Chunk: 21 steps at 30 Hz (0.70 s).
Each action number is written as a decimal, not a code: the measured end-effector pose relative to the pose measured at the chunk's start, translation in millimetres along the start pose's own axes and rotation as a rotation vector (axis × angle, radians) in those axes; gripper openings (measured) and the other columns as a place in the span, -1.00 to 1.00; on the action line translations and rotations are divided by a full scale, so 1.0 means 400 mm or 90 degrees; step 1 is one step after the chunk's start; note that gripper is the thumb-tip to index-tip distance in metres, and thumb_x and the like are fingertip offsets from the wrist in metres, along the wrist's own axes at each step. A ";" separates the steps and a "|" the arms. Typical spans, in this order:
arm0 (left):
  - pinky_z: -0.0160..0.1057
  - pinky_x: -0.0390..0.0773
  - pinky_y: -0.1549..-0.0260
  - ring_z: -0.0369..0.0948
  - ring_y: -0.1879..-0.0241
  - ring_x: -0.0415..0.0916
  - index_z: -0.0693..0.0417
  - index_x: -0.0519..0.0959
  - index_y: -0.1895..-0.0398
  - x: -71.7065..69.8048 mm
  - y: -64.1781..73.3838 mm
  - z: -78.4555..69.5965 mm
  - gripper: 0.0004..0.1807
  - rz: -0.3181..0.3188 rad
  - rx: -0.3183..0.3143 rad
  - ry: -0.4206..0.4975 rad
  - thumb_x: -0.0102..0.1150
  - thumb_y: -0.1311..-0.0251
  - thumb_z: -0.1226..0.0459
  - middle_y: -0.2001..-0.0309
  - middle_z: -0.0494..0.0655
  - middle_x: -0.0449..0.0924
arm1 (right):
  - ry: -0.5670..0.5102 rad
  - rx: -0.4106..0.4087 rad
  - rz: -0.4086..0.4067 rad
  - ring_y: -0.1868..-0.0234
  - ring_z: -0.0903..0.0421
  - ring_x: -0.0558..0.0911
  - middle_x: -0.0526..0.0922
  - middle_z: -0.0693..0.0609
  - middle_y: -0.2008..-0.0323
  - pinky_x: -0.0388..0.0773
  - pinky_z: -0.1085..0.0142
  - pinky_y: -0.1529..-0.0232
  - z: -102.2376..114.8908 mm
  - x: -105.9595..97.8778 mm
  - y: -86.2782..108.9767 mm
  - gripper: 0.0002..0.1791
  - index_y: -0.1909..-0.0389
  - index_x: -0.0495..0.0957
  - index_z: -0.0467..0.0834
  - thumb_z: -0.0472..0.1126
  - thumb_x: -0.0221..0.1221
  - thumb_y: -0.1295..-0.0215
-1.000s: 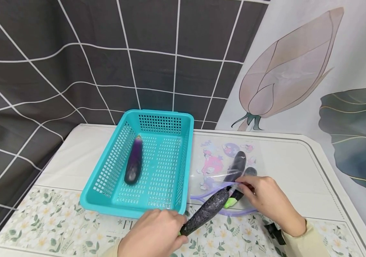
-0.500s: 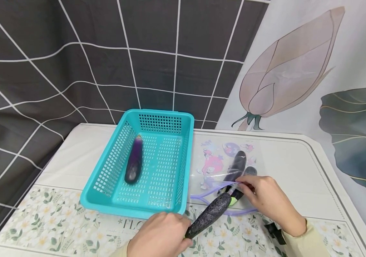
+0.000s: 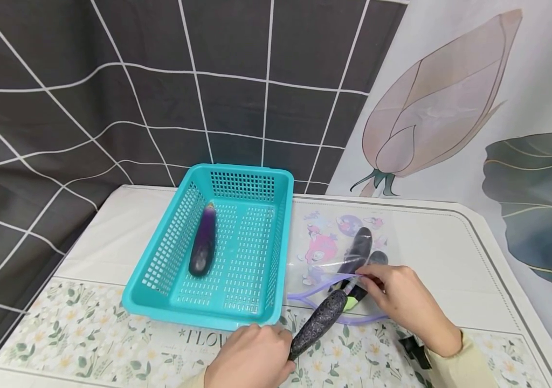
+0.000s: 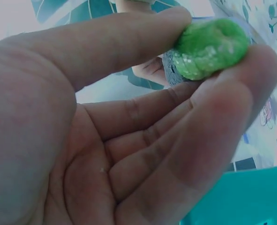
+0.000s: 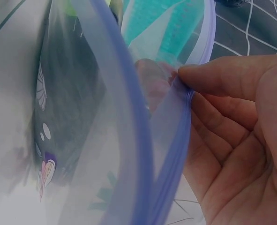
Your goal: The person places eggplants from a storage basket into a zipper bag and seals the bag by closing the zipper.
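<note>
My left hand (image 3: pixel 256 355) pinches the green stem end (image 4: pixel 212 49) of a dark, mottled eggplant (image 3: pixel 318 324) between thumb and fingers. The eggplant slants up to the right, its far end right at the mouth of a clear zip bag (image 3: pixel 322 248) with pink cartoon prints. My right hand (image 3: pixel 404 302) pinches the bag's purple zip edge (image 5: pixel 173 164) between thumb and fingers, and the mouth gapes. Inside the bag lie a dark eggplant (image 3: pixel 359 248) and another eggplant (image 3: pixel 379 257), partly behind my right hand.
A turquoise plastic basket (image 3: pixel 283 237) stands left of the bag, with a purple eggplant (image 3: pixel 204 242) lying in it. Both are on a table with a flower-print cover (image 3: pixel 87 328). A dark grid-pattern cloth (image 3: pixel 227 102) hangs behind.
My left hand has shifted a little to the right, bringing the held eggplant along toward the bag's mouth. My right hand keeps its place on the zip edge.
</note>
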<state>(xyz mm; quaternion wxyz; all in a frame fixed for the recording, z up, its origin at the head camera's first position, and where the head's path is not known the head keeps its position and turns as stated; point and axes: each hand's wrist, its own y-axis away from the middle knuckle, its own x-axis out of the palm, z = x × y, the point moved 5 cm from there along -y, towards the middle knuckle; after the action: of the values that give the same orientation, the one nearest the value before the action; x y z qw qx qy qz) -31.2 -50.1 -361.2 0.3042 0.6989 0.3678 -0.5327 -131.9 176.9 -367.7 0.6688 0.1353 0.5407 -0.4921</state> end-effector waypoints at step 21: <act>-0.30 0.44 0.70 -0.26 0.67 0.42 0.06 0.59 0.59 0.032 -0.020 -0.002 -0.72 0.006 -0.063 0.038 0.45 -0.02 0.11 0.63 -0.20 0.49 | -0.001 0.012 0.008 0.65 0.45 0.24 0.69 0.19 0.44 0.28 0.44 0.59 -0.002 0.001 0.000 -0.84 0.24 0.74 -0.09 -0.38 0.36 -0.19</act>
<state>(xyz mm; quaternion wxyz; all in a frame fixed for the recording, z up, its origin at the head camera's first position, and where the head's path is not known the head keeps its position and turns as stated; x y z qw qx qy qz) -35.5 -42.8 -373.6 0.3298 0.7004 0.3992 -0.4912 -132.4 177.3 -368.3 0.6713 0.1447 0.5343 -0.4929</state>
